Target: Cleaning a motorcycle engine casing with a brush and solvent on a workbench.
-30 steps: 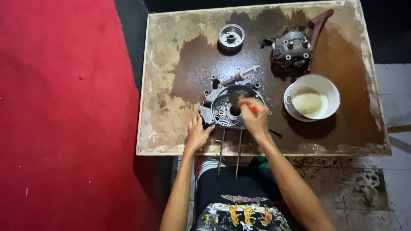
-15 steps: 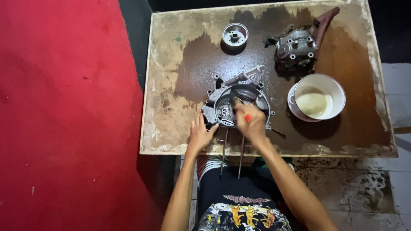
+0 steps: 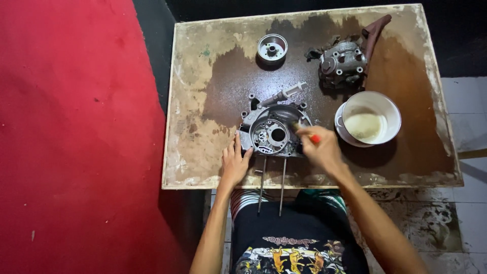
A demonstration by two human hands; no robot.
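On the stained table (image 3: 203,91), near its front edge, sits the engine case (image 3: 274,132), two long studs (image 3: 271,185) reaching past the edge toward you. Your left hand (image 3: 234,165) lies flat and open against the case's left side, steadying it and gripping nothing. Your right hand (image 3: 322,147) is closed around a small brush with a red handle (image 3: 314,138), its tip at the case's right rim. You look to be scrubbing the case. Next, work around the round opening while the left hand braces. Right of the case stands a white bowl (image 3: 370,119); behind it, a round metal part (image 3: 272,49) and a second engine part (image 3: 341,63).
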